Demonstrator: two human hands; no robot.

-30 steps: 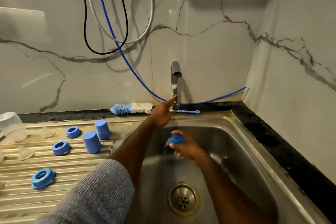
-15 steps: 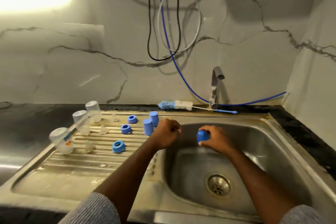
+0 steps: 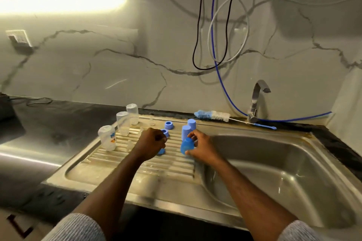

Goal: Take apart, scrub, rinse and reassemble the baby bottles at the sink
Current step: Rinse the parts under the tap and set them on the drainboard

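My right hand (image 3: 202, 147) grips a blue bottle cap (image 3: 187, 146) just above the ribbed drainboard (image 3: 137, 164), beside two more blue caps (image 3: 189, 130) standing upright. My left hand (image 3: 151, 143) hovers over the drainboard with its fingers curled and nothing visible in it; it partly hides a blue ring (image 3: 161, 151). Two other blue rings (image 3: 168, 125) lie further back. Three clear bottle bodies (image 3: 107, 140) stand upside down at the drainboard's left. Clear teats near them are blurred.
The steel sink basin (image 3: 274, 166) lies to the right, with the tap (image 3: 256, 100) at its back edge. A blue-and-white bottle brush (image 3: 213, 116) rests on the rim behind the caps. Cables and a blue hose (image 3: 217, 60) hang down the marble wall. Dark counter surrounds the sink.
My left hand left the tap and came over the drainboard. My right hand carried the blue cap out of the basin leftward to the drainboard. The view swung left.
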